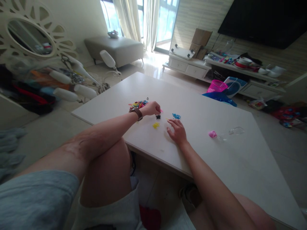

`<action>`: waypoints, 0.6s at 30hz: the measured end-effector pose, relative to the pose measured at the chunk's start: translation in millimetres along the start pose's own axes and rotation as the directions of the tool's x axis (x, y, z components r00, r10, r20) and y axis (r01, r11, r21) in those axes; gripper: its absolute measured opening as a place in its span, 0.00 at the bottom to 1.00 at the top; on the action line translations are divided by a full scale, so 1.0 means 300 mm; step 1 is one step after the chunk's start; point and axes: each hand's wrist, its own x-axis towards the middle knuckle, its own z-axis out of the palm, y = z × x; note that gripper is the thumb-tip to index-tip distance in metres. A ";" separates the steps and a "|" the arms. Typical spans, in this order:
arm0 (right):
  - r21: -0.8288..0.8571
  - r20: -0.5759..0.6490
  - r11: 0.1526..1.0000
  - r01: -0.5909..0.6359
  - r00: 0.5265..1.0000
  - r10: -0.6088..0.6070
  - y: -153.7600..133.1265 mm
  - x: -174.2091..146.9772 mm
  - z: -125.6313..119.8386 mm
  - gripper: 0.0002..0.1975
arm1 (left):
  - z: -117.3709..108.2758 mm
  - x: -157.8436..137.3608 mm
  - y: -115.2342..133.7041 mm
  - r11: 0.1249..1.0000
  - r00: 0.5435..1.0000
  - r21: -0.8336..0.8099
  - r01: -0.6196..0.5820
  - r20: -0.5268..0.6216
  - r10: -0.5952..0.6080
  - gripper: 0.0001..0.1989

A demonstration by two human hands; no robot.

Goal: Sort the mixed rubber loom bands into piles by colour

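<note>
My left hand (152,108), with a dark-strapped watch (136,113) on its wrist, is pinched just above a small pile of black pieces (158,117). What its fingertips hold, if anything, is too small to make out. A mixed heap of small colourful pieces (139,104) lies behind that wrist, with a few pink bits (161,111) past the fingers. My right hand (177,130) rests on the table, fingers apart; its index fingertip is by a tiny yellow piece (167,119). Near it are a blue pile (176,116) and a yellow pile (156,125).
On the right of the white table (216,179) lie a pink object (212,134) and a clear item (236,130). Several white padded bars (85,91) stand beyond the left edge. A pink basket (217,86) is on the floor past the far edge.
</note>
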 end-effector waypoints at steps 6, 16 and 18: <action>-0.002 -0.007 1.000 0.001 1.000 -0.001 -0.001 0.000 0.001 0.19 | 0.006 -0.003 -0.005 0.998 0.998 0.014 0.057 -0.027 -0.057 0.06; 0.000 0.026 0.998 0.056 0.998 -0.056 -0.003 0.004 -0.006 0.21 | 0.015 -0.017 0.041 0.992 0.964 -0.094 -0.087 0.242 0.107 0.14; 0.004 0.032 0.998 0.067 0.997 -0.067 -0.004 0.004 -0.008 0.21 | 0.028 -0.019 0.050 0.987 0.948 -0.119 -0.111 0.287 0.141 0.14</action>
